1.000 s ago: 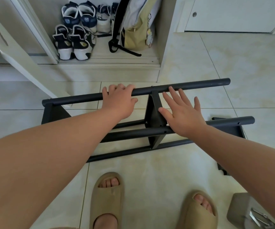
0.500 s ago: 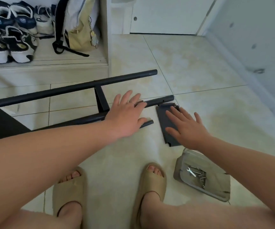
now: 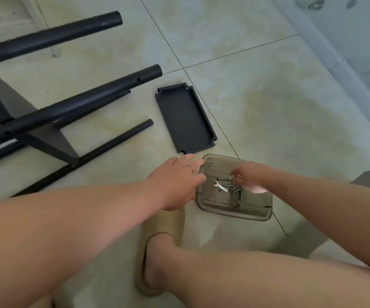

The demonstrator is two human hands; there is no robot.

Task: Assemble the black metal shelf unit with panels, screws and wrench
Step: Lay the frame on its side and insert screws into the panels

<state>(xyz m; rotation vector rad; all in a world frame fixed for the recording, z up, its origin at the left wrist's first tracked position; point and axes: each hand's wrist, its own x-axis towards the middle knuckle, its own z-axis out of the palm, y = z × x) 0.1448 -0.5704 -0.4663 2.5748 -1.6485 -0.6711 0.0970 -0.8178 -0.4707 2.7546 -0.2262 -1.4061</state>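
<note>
Head view: flat, black, rimmed panel (image 3: 185,118)

Tiled floor (image 3: 257,90) carries black frame (image 3: 68,105), panel (image 3: 185,120), tray (image 3: 235,205).

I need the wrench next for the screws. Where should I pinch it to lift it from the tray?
Probably the wrench at its bare middle, near its open head, pinched across its thin edges from above, coming from the left: it lies flat in the tray, and the screws crowd its right end.
</note>
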